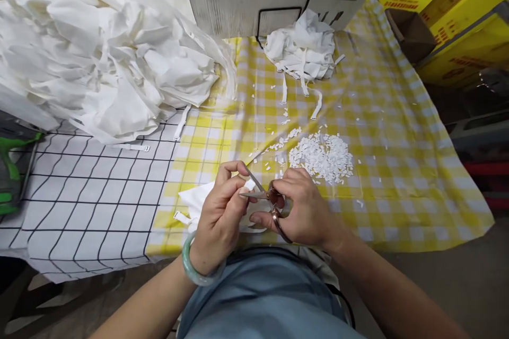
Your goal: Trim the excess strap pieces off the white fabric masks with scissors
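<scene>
At the far left edge a green tool lies partly out of view beside a white cloth with a black grid, whose near hem hangs over the front of the table. Above it a big heap of white fabric pieces in clear plastic fills the upper left corner and spills onto the grid, leaving open surface only in the lower part of that cloth.

The grid cloth meets a yellow checked cloth near the middle. There the left hand, wearing a pale green bangle, pinches a small white fabric piece between thumb and fingertips, close to the table's near edge. More of the white fabric lies flat under this hand. Touching it from the right, the right hand is closed through the loops of a pair of scissors, whose blades stand slightly parted at the pinched piece.

Just behind the right hand lies a pile of small white clippings, with stray bits scattered around. Farther back, against a cardboard box, sits a smaller heap of white pieces with straps. Right of the clippings the yellow cloth is mostly bare to its drooping edge, beyond which yellow boxes stand.
</scene>
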{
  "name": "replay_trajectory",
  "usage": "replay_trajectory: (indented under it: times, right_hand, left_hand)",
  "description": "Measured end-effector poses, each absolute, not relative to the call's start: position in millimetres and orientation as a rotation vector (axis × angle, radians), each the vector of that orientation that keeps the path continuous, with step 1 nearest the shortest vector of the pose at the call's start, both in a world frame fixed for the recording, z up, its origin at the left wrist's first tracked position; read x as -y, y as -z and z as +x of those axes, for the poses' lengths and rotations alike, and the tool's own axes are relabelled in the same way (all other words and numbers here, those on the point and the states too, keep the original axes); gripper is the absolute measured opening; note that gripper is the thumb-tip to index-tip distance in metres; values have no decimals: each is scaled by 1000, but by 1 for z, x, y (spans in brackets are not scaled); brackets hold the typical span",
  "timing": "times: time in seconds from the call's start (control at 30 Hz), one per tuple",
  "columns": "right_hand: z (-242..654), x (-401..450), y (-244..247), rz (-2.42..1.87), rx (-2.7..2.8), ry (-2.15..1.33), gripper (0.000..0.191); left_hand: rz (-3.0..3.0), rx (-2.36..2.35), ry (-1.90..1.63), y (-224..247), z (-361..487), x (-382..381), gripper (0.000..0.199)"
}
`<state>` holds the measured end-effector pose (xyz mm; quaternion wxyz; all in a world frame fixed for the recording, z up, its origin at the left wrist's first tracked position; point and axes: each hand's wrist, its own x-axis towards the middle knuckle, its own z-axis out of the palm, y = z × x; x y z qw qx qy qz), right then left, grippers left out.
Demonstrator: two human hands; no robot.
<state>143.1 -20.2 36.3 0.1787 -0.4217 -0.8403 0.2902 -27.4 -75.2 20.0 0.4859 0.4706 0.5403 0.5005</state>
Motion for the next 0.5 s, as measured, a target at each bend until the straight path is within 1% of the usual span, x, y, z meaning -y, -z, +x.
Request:
replay_trajectory:
  times: [0.3, 0.5]
  right_hand:
    - [140, 22, -32, -1194, 2339, -837, 49]
    - [139, 22, -31, -1184, 2323, -846, 48]
  left_hand:
    - [1262, -1230, -1274, -20, -24, 73, 30]
    - [1276, -1232, -1275, -17, -24, 73, 31]
